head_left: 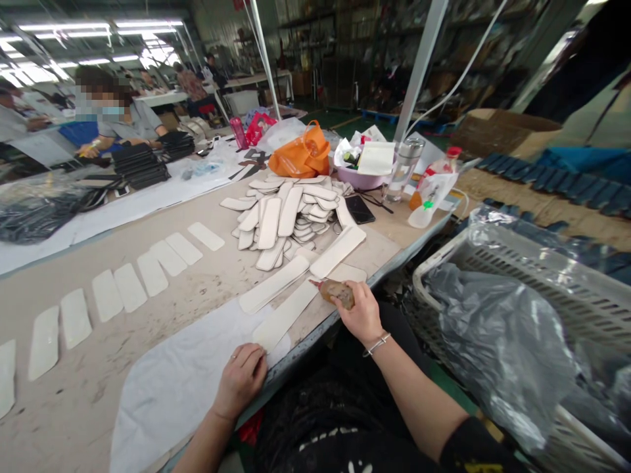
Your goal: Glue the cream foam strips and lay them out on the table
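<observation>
Right hand [362, 315] closed round bottle [336, 295], nozzle beyond fingertips; likely light, squeezable, grip mid-body. Left hand [241, 378] curled, can't tell if pinching; strip [286, 320] by its fingertips, looks thin, bendy, hold edges

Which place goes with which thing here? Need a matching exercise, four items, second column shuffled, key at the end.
Things
1. Brown bottle
2. Orange bag
3. Black phone
4. Gray plastic

Places
A. Lying flat on the table, just right of the heap of white pieces
B. In the slatted crate
C. Held in the right hand
D. Behind the heap of white pieces

Pairs: 1-C, 2-D, 3-A, 4-B
</observation>
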The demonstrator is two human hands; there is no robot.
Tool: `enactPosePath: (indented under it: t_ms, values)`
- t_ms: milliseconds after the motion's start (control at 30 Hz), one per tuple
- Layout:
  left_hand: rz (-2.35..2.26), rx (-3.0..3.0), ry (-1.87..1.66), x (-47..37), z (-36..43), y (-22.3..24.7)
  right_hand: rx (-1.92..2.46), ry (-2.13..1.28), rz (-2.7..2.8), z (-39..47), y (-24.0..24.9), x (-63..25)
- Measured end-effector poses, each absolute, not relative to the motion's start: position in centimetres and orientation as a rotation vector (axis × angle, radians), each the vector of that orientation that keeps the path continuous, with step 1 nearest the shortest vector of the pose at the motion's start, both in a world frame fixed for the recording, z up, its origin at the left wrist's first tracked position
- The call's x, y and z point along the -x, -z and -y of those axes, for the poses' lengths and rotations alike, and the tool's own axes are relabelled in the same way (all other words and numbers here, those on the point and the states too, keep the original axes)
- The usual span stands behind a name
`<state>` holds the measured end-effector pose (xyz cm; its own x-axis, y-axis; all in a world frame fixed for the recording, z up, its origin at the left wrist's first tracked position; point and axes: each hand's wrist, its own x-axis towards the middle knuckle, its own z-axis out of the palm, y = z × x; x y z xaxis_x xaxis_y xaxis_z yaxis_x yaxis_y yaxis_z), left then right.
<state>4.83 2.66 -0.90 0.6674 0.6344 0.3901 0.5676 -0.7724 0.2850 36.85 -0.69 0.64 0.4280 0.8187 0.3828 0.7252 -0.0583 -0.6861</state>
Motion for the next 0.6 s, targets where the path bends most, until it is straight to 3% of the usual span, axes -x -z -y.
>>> enactPosePath:
  t_ms: [600]
  values:
    - [-0.960,-2.785,-0.664,-4.4,-2.4,0.7,1.377,-0.630,1.510,2.9,-2.4,-29.6]
